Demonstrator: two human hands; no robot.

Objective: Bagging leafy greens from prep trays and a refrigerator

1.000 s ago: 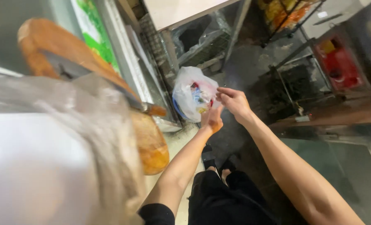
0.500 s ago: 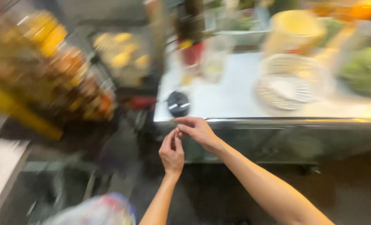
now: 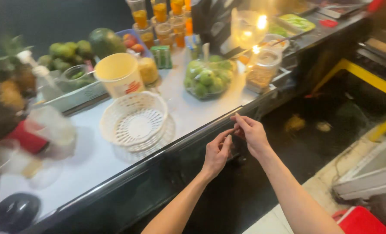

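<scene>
My left hand (image 3: 216,152) and my right hand (image 3: 252,133) meet in front of the steel counter's front edge (image 3: 158,149), fingertips touching each other. Both have their fingers drawn together in a pinch. I can make out nothing held between them. Nearest on the counter is a stack of white plastic baskets (image 3: 134,122), to the left of my hands. Beyond my hands lies a clear bag of green limes (image 3: 206,79).
A yellow tub (image 3: 119,74), a lidded jar (image 3: 264,65) and cups of orange juice (image 3: 158,13) stand further back. Green fruit (image 3: 67,50) and a pineapple (image 3: 11,89) are at the left. A red box (image 3: 361,221) and a yellow frame (image 3: 361,74) stand on the floor at right.
My view has swung away from a tied plastic bag of scraps to the counter. My hands have let the bag go and stay together, fingers pinched, now near the counter's edge.
</scene>
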